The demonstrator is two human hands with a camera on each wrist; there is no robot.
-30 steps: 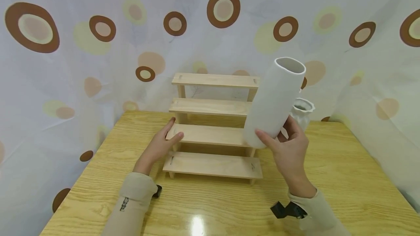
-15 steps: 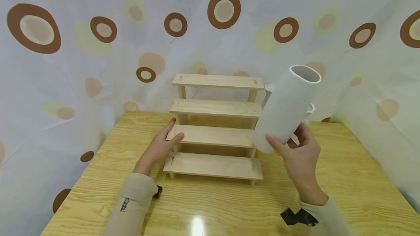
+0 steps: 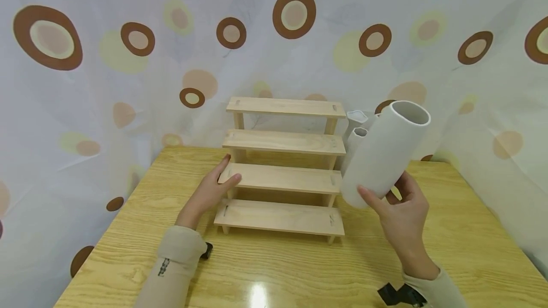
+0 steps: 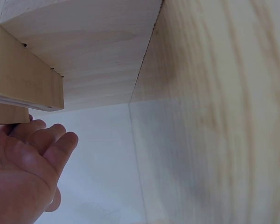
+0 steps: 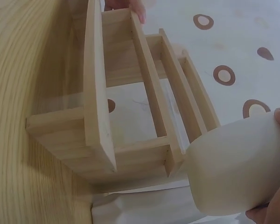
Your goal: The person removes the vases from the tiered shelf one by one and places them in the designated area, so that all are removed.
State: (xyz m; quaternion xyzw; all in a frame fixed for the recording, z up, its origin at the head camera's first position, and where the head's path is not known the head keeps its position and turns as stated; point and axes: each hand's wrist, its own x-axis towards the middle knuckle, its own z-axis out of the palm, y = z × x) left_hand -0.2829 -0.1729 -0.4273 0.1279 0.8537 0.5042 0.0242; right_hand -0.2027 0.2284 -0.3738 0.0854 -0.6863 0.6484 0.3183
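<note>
A tall white vase [image 3: 385,156] leans to the right with its round mouth up, gripped near its lower end by my right hand [image 3: 404,217]. In the right wrist view the closed base of the vase [image 5: 238,168] is beside the stand's right end. My left hand [image 3: 207,196] holds the left end of a four-tier wooden step stand [image 3: 282,178], thumb on the second board from the bottom. From the left wrist view, curled fingers [image 4: 53,140] show at the stand's wooden parts. All the stand's boards are bare.
Behind the held vase, other white vases stand right of the step stand, including a narrow one [image 3: 358,133] and one with a flared rim [image 3: 357,117]; the held vase partly hides them. A wooden table [image 3: 239,270] lies beneath, with a patterned cloth [image 3: 317,70] behind.
My right hand has carried the white vase to the right and down, away from the step stand, uncovering the boards' right ends and vases behind. The left hand has stayed in place.
</note>
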